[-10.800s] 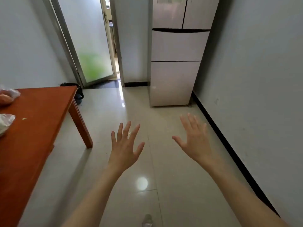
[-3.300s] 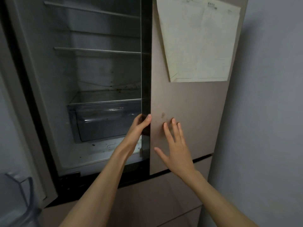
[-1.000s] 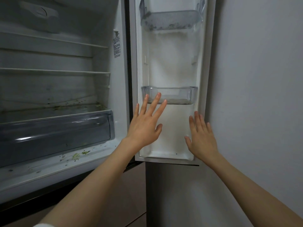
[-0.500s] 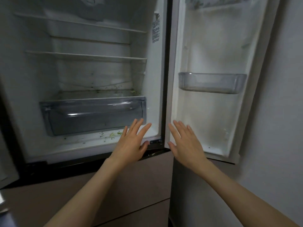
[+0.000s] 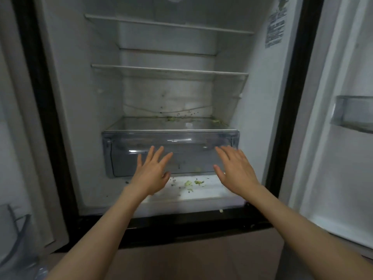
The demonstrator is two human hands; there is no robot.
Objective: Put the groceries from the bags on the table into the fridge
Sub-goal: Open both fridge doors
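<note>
Fridge [image 5: 66, 98] is seen with both doors swung open; the clear crisper drawer [image 5: 125, 156] at the bottom is pushed in, only green scraps [image 5: 188, 183] and dark crumbs being seen on the floor before it and on the glass shelf [image 5: 141, 124] above. Left hand [image 5: 152, 173] and right hand [image 5: 237, 171] are held flat before the drawer, fingers spread, nothing gripped. Groceries and bags are not captured; a door bin [image 5: 353, 114] is seen at right.

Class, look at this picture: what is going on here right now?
A person stands at an open white fridge, both doors swung wide. The left hand and right hand are spread open, holding nothing, in front of the clear plastic drawer. The shelves hold no groceries; only green scraps lie on the floor below the drawer.
</note>
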